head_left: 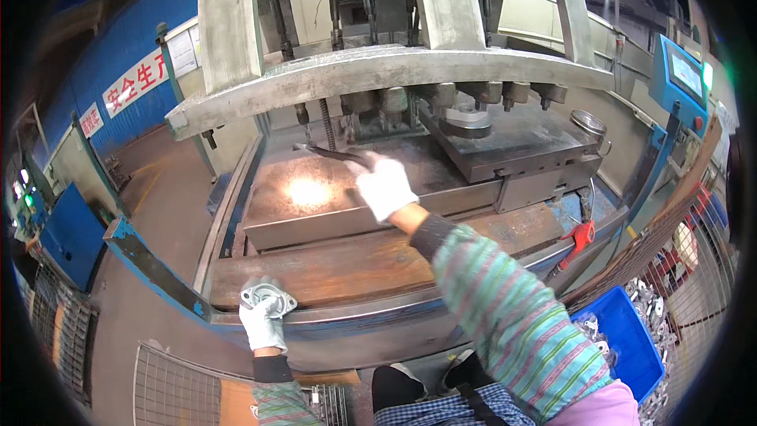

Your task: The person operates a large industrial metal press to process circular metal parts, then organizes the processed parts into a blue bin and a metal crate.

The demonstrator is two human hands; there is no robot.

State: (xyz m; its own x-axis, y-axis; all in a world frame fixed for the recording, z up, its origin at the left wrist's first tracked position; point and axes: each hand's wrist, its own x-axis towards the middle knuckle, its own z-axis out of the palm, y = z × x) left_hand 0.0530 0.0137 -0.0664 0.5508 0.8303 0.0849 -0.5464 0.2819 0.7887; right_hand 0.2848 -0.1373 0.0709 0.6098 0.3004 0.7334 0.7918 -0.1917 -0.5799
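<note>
My left hand [265, 323], in a white glove, holds a small grey metal flange part [268, 297] at the front edge of the press bed. My right hand [384, 185], also gloved, reaches forward under the press and grips a long dark tong-like tool [335, 155] that points left over the steel plate [300, 197]. A glare spot shines on the plate just left of that hand. A dark die block [512, 146] with a round silver piece [467, 122] on it sits to the right of my right hand.
The press's heavy upper platen [378, 71] hangs over the bed. A blue bin [627, 339] of metal parts stands at lower right behind wire mesh. A red clamp [582, 234] lies on the right of the bed. A blue control box [678, 79] is at far right.
</note>
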